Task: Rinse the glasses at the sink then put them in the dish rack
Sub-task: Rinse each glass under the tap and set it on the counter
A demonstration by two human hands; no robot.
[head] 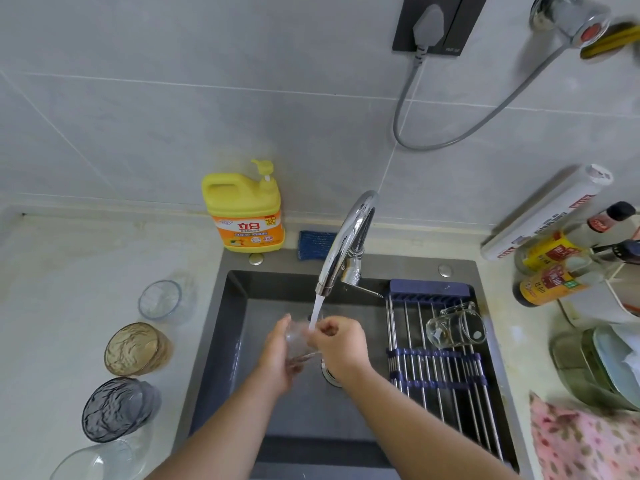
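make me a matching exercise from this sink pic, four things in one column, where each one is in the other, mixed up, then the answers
Things
1. amber glass
2. glass mug
3. yellow detergent bottle
4. clear glass

Places
A. on the dish rack
B. held by the left hand and right hand under the running tap
C. on the counter left of the sink
D. against the wall behind the sink

Pairs: 1-C, 2-A, 3-D, 4-B
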